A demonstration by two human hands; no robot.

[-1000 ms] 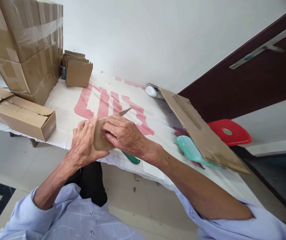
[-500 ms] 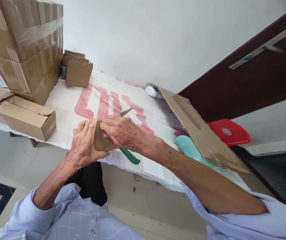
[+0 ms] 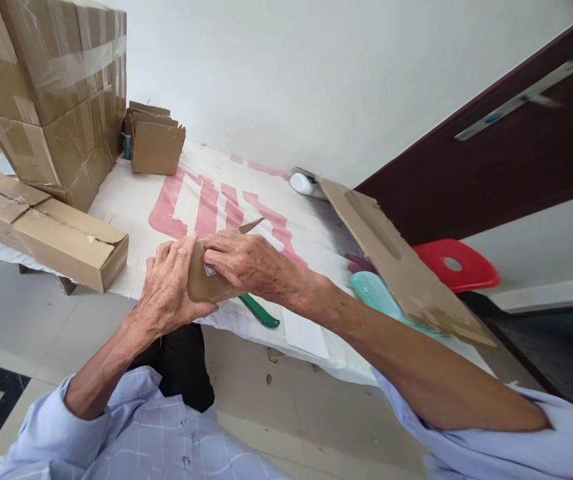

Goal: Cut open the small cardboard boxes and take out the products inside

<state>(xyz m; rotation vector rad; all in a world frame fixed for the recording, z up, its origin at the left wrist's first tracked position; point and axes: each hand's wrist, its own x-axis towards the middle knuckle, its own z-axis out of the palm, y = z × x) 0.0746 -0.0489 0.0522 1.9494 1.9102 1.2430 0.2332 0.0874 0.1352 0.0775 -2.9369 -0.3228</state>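
Note:
Over the table's front edge, my left hand [image 3: 169,287] grips a small brown cardboard box [image 3: 211,288], fingers along its far side and thumb underneath. A small white label shows on the box, and a pointed flap [image 3: 251,225] sticks out beyond my right hand. My right hand [image 3: 246,261] is closed over the box's top, its fingertips bent against the cardboard; what lies under them is hidden. Just below that hand, a green curved handle [image 3: 261,312] lies on the cloth-covered table, its other end hidden behind the box.
Taped cartons [image 3: 66,100] are stacked at the left, with a long carton [image 3: 66,233] before them. Folded cardboard pieces [image 3: 159,147] stand by the wall. To the right are a leaning cardboard sheet [image 3: 391,247], a teal plastic item [image 3: 373,293], a white bottle [image 3: 302,184] and a red stool [image 3: 459,265].
The long carton at the left has slid rightward along the table edge. My hands and the small box stay almost in place; my right hand has shifted very slightly right.

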